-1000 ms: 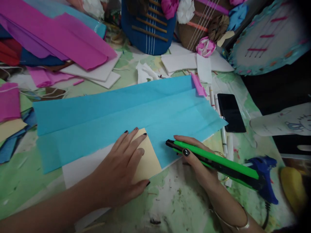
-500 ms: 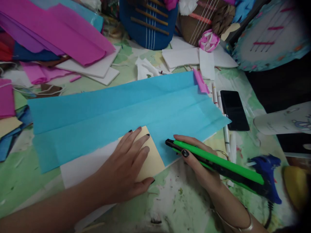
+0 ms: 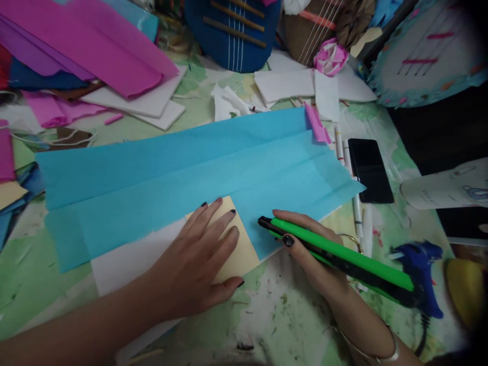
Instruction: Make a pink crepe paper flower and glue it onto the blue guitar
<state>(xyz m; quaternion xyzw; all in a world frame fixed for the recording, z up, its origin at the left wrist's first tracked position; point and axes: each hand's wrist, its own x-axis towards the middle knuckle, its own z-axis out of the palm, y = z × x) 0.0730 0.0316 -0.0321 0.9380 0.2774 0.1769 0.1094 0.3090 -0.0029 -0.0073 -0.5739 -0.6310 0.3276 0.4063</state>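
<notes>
My left hand (image 3: 194, 264) lies flat, fingers spread, pressing a small cream card (image 3: 244, 249) onto a wide sheet of light blue crepe paper (image 3: 183, 173). A white sheet (image 3: 125, 259) lies under the blue paper's near edge. My right hand (image 3: 310, 259) is wrapped round a green and black utility knife (image 3: 343, 256), its tip resting on the blue paper just right of the card.
A black phone (image 3: 369, 170) and white paper sticks (image 3: 356, 213) lie right of the blue sheet. A blue glue gun (image 3: 419, 274) sits near my right wrist. Pink crepe sheets (image 3: 95, 46), white foam boards (image 3: 145, 104) and a blue guitar-shaped craft (image 3: 236, 35) crowd the back.
Both hands keep their places on the card and the knife. The view has tilted slightly, so everything sits a little higher and further left in frame.
</notes>
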